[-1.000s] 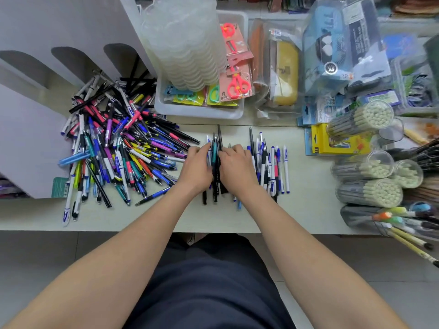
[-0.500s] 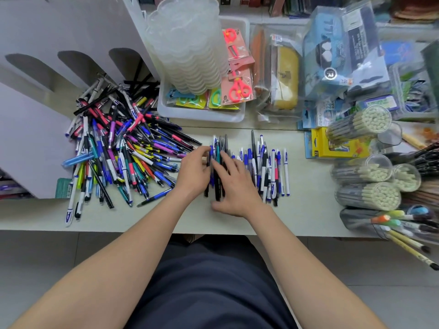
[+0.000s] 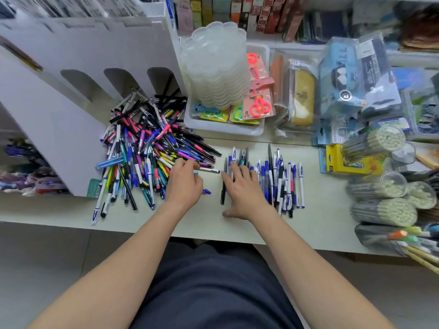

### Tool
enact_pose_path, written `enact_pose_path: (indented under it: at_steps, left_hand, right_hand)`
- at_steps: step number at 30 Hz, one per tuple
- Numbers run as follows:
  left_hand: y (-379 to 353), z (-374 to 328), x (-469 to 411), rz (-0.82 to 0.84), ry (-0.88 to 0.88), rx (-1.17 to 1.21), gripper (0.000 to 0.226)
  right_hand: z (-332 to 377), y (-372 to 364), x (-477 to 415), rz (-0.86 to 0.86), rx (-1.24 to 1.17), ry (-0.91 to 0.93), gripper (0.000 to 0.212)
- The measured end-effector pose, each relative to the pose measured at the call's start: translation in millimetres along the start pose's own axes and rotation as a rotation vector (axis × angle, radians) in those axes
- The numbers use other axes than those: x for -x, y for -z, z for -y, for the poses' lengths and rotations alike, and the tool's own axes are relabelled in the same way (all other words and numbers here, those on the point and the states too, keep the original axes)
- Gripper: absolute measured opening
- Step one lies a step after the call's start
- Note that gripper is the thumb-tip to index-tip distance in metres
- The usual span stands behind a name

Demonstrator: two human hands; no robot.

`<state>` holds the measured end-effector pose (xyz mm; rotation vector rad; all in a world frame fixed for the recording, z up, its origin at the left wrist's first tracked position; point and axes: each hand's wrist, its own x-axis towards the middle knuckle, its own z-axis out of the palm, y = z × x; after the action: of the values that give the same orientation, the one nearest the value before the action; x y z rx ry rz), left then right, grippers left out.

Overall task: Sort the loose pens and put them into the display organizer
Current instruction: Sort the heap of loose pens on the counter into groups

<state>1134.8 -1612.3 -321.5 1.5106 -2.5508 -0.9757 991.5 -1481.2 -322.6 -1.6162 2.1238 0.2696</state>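
This is a stationery shop. Shelves of boxed goods [image 3: 237, 13] run along the back. The counter [image 3: 327, 210] is crowded with stock: carded scissors [image 3: 260, 106] in a white bin [image 3: 225, 129], bagged pencil cases [image 3: 301, 96], clear tubs of pencils [image 3: 384, 211], and a heap of loose pens [image 3: 147, 148] beside a white display organizer [image 3: 59, 55].

Left grip [image 3: 184, 184] moved onto loose pens [image 3: 142, 150]
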Motion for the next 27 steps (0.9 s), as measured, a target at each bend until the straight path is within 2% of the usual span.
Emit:
enact_pose_path:
  at_steps: [5, 9, 12, 15, 21, 24, 27]
  left_hand:
    - [29, 34, 0, -0.049, -0.028, -0.049, 0.024]
    - [50, 52, -11, -0.106, -0.065, -0.076, 0.031]
    - [64, 62, -24, -0.094, -0.121, -0.105, 0.040]
    - [78, 72, -40, -0.028, -0.144, -0.123, 0.053]
    - [93, 87, -65, 0.113, -0.152, -0.167, 0.075]
    - [96, 87, -72, 0.147, -0.149, -0.222, 0.084]
    - [95, 86, -74, 0.144, -0.200, -0.207, 0.081]
  right_hand:
    - [24, 9, -12, -0.008, -0.053, -0.035, 0.105]
    - [58, 26, -37, -0.183, -0.294, -0.026, 0.072]
    - [79, 37, -71, -0.241, -0.365, -0.083, 0.066]
    - [89, 48, -105, -0.232, -0.383, -0.163, 0.077]
    - [93, 46, -147, -0.059, -0.440, -0.327, 0.137]
    - [96, 42, -151, -0.071, -0.461, -0.352, 0.137]
    - [108, 39, -145, -0.020, -0.492, -0.366, 0.145]
